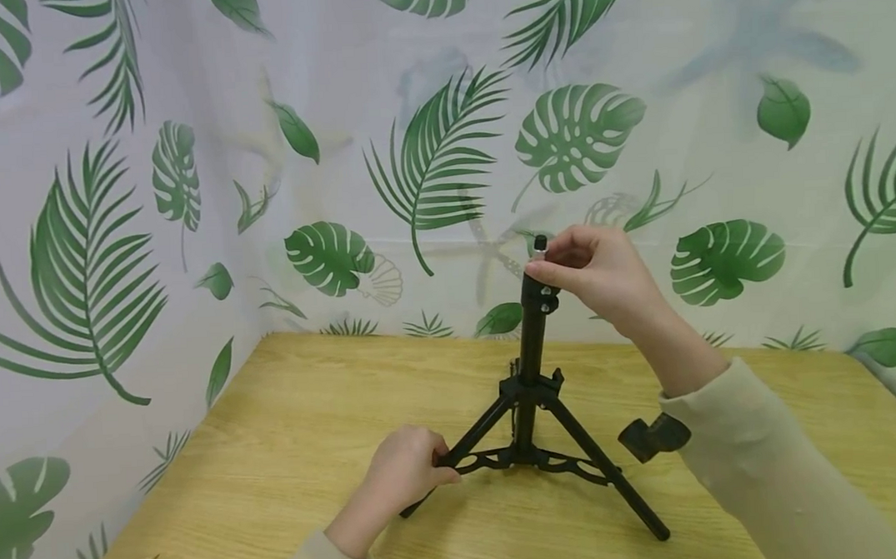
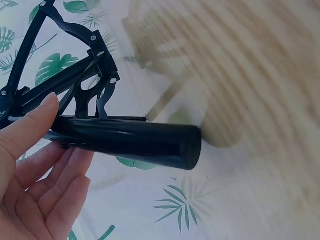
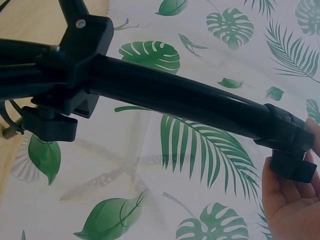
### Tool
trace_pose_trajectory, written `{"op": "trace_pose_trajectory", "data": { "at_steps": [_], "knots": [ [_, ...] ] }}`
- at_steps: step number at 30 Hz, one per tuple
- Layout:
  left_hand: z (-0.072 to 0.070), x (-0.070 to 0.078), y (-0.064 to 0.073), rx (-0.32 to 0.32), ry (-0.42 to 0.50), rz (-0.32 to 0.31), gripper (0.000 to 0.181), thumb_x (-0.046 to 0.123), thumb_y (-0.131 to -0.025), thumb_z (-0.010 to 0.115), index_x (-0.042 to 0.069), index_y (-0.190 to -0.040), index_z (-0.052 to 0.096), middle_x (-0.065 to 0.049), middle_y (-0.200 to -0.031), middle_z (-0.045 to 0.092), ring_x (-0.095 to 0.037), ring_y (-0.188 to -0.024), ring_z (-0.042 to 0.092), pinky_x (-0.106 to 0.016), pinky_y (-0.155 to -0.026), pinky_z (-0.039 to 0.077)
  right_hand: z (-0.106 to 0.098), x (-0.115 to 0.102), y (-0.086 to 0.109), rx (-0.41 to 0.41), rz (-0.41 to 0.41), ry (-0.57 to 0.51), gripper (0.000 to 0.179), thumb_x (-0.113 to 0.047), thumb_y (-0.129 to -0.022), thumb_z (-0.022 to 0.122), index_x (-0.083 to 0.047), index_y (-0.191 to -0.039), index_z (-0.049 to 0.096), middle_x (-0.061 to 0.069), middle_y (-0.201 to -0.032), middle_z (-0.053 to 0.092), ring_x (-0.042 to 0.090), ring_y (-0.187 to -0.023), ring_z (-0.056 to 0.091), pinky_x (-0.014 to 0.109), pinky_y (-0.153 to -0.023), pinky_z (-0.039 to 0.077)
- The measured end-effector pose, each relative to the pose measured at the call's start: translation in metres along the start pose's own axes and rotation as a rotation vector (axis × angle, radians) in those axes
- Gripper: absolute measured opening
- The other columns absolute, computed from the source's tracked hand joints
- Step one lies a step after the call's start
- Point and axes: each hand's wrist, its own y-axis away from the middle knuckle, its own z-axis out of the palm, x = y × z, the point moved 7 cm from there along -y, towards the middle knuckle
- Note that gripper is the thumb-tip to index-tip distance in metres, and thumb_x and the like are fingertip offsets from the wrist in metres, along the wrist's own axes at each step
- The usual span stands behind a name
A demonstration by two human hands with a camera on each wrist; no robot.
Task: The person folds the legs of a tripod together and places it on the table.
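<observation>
A black tripod stand [image 1: 531, 342] stands on the table with its legs spread, its column tilted slightly. My left hand [image 1: 404, 469] grips the left leg near its lower part, thumb on one side and fingers on the other; in the left wrist view the leg's capped end [image 2: 185, 146] sticks out past the fingers. At the column's top, my right hand [image 1: 605, 277] pinches the stand between thumb and forefinger, just by the black-capped tip [image 1: 540, 242]. In the right wrist view the fingers lie beside the upper clamp knob [image 3: 294, 166], and the thumb is partly cut off.
Under the stand is a wood-grain table [image 1: 274, 420]. A white curtain with green leaf prints [image 1: 442, 146] hangs behind it and along the left side. A small black device [image 1: 653, 436] sits at the right sleeve cuff.
</observation>
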Motion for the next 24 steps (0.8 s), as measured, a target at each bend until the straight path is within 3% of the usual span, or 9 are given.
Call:
{"op": "trace_pose_trajectory", "data": {
  "at_steps": [12,24],
  "knots": [
    [0.0010,0.0021,-0.0003,0.056,-0.050,0.041,0.027,0.031,-0.068,0.075,0.007,-0.077,0.069,0.005,-0.064,0.061,-0.003,-0.054,0.052,-0.020,-0.049,0.041,-0.0016,0.0020,0.0048,0.023,-0.015,-0.003,0.028,-0.023,-0.080,0.067,0.003,-0.090,0.059,0.011,-0.087,0.061,0.013,-0.074,0.058,0.026,-0.066,0.044],
    [0.0028,0.0054,0.0005,0.075,0.040,0.065,0.025,0.030,-0.067,0.076,0.008,-0.076,0.068,0.008,-0.060,0.056,-0.001,-0.051,0.047,-0.019,-0.048,0.038,0.0030,0.0050,0.0101,0.042,-0.026,0.000,0.025,-0.022,-0.079,0.067,0.001,-0.087,0.062,0.010,-0.085,0.062,0.016,-0.073,0.058,0.029,-0.067,0.045]
  ]
}}
